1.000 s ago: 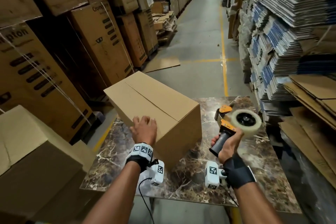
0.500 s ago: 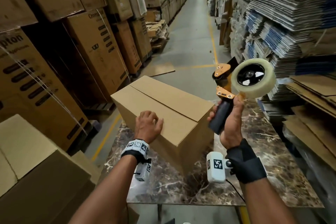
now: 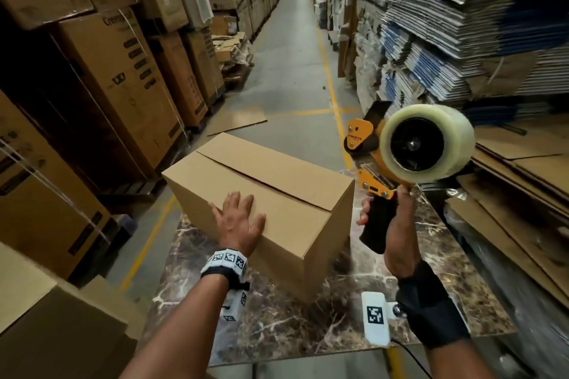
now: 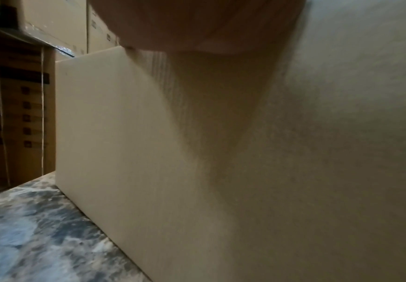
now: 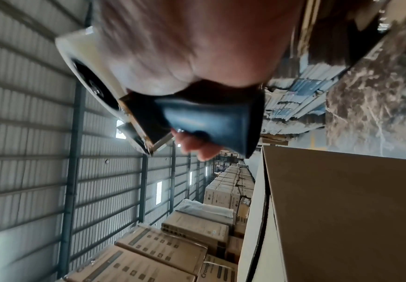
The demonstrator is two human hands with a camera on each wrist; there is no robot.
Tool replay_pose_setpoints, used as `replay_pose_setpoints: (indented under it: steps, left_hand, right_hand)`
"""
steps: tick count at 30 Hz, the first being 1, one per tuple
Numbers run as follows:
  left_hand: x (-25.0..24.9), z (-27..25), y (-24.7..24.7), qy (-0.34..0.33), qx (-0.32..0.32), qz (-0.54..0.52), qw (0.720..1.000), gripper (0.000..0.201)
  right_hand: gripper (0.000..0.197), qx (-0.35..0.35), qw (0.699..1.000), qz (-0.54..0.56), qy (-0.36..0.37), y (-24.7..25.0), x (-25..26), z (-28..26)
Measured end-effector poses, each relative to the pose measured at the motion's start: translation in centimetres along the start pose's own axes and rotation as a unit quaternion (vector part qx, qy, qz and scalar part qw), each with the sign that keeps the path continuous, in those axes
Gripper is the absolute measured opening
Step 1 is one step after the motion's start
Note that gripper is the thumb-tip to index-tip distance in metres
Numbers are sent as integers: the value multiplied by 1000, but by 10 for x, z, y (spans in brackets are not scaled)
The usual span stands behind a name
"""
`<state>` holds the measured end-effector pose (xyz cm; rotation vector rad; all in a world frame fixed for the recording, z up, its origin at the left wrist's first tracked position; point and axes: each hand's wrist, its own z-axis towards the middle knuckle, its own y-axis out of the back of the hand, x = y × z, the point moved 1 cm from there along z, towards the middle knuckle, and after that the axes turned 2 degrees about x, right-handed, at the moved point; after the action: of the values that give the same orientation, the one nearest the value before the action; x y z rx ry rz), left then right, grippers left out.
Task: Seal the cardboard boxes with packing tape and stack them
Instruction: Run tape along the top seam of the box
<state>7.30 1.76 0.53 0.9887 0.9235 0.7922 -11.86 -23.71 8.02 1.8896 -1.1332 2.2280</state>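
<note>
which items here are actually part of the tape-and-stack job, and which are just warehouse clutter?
In the job:
- plain brown cardboard box on the marble-patterned table, seam untaped
- orange tape dispenser with clear tape roll
- left hand, flat on the box
- right hand, gripping the dispenser's black handle

Lying about:
- stacked printed cartons
- bundles of flattened cardboard
- loose cardboard sheet on floor

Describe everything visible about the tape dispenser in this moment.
The tape dispenser is a handheld gun type with an orange metal-looking frame, a black pistol handle and a large roll of clear tape on a black hub. The right hand grips the handle, holding it upright in the air, right of the cardboard box and above the marble-patterned table. It touches nothing but that hand. No tape looks pulled out; the box's top seam looks untaped.
</note>
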Motion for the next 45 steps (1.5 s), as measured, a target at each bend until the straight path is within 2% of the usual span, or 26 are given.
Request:
replay_pose_setpoints:
  steps: [5, 8, 15, 20, 24, 27, 29, 32, 36, 38, 39, 41, 45]
  left_hand:
    - [-22, -6, -4, 0, -17, -16, 1000, 71]
    - [-38, -7, -11, -12, -19, -5, 1000, 69]
    - [-93, -23, -19, 21, -12, -21, 999, 81]
    - [-124, -30, -26, 36, -9, -6, 999, 82]
    - [-131, -34, -25, 47, 15, 13, 999, 83]
    - [-128, -34, -19, 35, 38, 47, 998, 81]
    - [-123, -32, -13, 12, 37, 64, 997, 77]
    - [-107, -22, -5, -42, 9, 42, 998, 63]
    - [-73, 5, -2, -73, -33, -92, 993, 31]
    - [-59, 21, 2, -38, -16, -228, 973, 18]
    - [-52, 31, 6, 5, 17, -313, 950, 16]
    - [-40, 53, 17, 103, 84, -464, 876, 14]
    - [-15, 93, 36, 248, 143, -633, 719, 24]
  right_hand:
    - [67, -16, 1000, 19, -7, -6, 5, 0]
    - [62, -18, 1000, 4, -5, 4, 6, 9]
    - [66, -3, 1000, -24, -3, 26, 19, 23]
    - [61, 26, 999, -23, -10, 31, 38, 33]
    - [86, 52, 997, -53, -6, 32, 42, 38]
    - [98, 78, 993, -90, -4, 28, 39, 39]
    - [93, 89, 991, -103, -6, 20, 35, 42]
    - [75, 93, 987, -132, -11, 2, 30, 50]
    - [68, 87, 986, -135, -54, -36, 27, 65]
    - [68, 98, 985, -120, -78, -57, 25, 74]
    - [69, 104, 984, -118, -86, -67, 24, 79]
    - [71, 110, 981, -127, -93, -86, 20, 86]
    - [76, 113, 973, -159, -120, -111, 7, 95]
